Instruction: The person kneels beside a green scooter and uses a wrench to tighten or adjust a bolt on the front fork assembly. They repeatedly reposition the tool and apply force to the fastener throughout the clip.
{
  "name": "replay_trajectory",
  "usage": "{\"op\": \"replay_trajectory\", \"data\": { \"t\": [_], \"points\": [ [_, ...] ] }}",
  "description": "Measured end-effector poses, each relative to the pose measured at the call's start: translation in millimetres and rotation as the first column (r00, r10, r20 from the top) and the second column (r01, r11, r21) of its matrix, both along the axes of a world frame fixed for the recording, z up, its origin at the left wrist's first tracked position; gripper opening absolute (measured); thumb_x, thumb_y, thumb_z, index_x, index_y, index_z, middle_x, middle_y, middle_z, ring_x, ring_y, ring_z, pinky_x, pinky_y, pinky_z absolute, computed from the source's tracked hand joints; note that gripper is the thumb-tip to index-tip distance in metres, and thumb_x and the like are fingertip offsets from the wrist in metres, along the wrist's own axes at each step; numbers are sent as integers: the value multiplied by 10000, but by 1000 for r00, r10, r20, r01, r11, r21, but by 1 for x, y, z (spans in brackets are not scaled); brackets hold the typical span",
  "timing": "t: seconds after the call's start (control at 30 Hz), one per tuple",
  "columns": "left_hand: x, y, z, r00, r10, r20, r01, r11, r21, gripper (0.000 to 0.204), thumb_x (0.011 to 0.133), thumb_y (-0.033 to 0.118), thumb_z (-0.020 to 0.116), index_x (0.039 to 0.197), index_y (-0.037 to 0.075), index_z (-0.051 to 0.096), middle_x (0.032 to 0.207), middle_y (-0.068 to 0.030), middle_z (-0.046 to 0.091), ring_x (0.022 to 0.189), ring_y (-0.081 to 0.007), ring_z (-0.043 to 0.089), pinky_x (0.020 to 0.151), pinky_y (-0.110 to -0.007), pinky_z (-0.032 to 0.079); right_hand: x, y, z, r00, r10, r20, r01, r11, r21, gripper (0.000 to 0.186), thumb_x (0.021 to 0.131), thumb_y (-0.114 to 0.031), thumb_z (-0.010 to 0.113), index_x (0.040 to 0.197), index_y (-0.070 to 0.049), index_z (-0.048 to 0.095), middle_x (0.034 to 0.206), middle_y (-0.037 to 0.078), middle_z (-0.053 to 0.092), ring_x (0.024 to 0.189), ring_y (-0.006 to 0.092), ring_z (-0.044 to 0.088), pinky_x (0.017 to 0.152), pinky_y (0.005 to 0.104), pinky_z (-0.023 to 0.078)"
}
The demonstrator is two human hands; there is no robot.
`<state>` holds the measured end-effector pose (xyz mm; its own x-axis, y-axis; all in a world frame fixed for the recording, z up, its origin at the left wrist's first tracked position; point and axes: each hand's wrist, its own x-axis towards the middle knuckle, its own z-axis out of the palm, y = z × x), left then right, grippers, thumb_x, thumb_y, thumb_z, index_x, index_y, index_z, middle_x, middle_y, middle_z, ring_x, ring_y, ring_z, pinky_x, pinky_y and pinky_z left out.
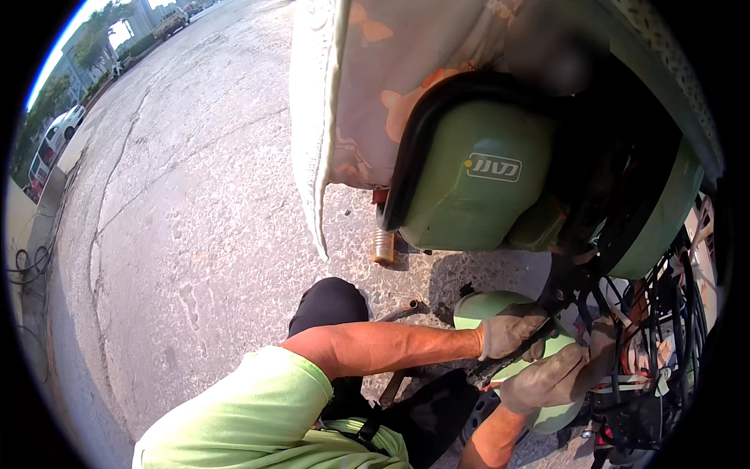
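Observation:
Both my hands wear dirty grey-beige work gloves and are close together at the front of a green scooter. My left hand (509, 333) is closed round a dark bar-like part (556, 293) that slants down from the scooter's body. Just nearer and to the right, my right hand (544, 381) has its fingers bent together; what they hold is hidden. A light green curved panel (486, 303), like a mudguard, lies behind and below both hands. Beside my right hand hangs a tangle of black cables and wires (652, 336).
A green scooter body panel (476, 176) with black trim stands ahead. A pale cover with orange patterns (363, 102) drapes over it. A metal tubular tool (402, 311) lies near my knee (328, 303). Parked vehicles (58, 141) line the cracked pavement (187, 195) at far left.

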<state>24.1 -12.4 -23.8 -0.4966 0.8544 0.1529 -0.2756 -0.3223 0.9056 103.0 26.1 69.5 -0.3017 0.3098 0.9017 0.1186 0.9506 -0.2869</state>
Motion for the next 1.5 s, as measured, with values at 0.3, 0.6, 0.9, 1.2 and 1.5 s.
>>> {"op": "replay_trajectory", "data": {
  "t": [0.3,0.6,0.9,1.2,1.5],
  "points": [
    [0,11,-33,934,176,-310,-180,984,18,266,998,174,468,1088,-7,640,979,-174,664,874,-286,632,759,-356,505,-28,10,23,986,-164,-26,166,959,229,316,1050,-146,412,1251,68,531,1240,238,572,1059,353,623,910,395,526],
    [7,24,-70,808,176,-562,-252,966,-61,266,983,135,448,1161,9,598,1096,-192,648,999,-308,631,833,-364,504,-33,29,9,818,-561,128,537,824,182,235,1003,-78,456,1164,8,604,1085,210,636,917,318,649,746,352,548],
    [-3,10,-40,857,93,-508,-160,983,-90,308,973,155,441,1216,42,592,1048,-180,669,989,-318,642,844,-365,507,-38,7,53,997,59,48,-69,963,259,281,969,-132,532,1150,74,598,1247,250,577,1091,403,588,940,463,474],
    [2,18,-53,764,233,-602,-230,970,83,329,969,193,439,1231,53,581,905,-163,663,867,-297,662,751,-375,518,-47,16,47,993,91,-75,-68,962,263,211,956,-44,449,1046,84,590,1063,226,632,1034,449,607,961,567,442],
    [6,7,-65,907,194,-374,-211,977,-6,381,1040,294,322,1179,43,573,861,-137,650,803,-229,600,752,-373,492,-46,21,65,994,96,45,-105,954,281,219,897,-114,560,1065,19,607,1024,149,663,987,364,620,907,511,461]
  ]
}}
